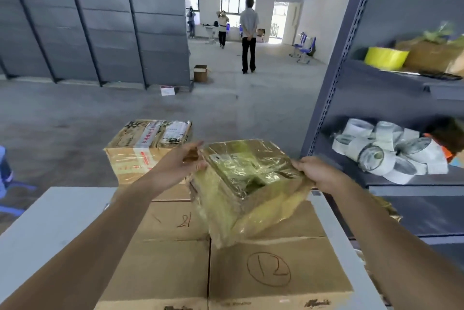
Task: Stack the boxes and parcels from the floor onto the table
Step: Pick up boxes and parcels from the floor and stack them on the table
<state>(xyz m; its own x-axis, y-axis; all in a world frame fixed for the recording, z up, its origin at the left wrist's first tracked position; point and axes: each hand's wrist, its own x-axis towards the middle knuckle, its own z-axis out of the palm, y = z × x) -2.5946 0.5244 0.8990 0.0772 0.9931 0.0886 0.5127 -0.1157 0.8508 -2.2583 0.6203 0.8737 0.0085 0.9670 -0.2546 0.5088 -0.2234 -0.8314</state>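
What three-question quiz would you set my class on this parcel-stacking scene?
1. True or false: the left hand alone holds the wrapped parcel.
2. Which number is circled on the near box? A 12, B 30, C 7.
3. Fill in: the near box stands on a white ___.
Key: 1 false, the right hand grips it too; 2 A; 3 table.
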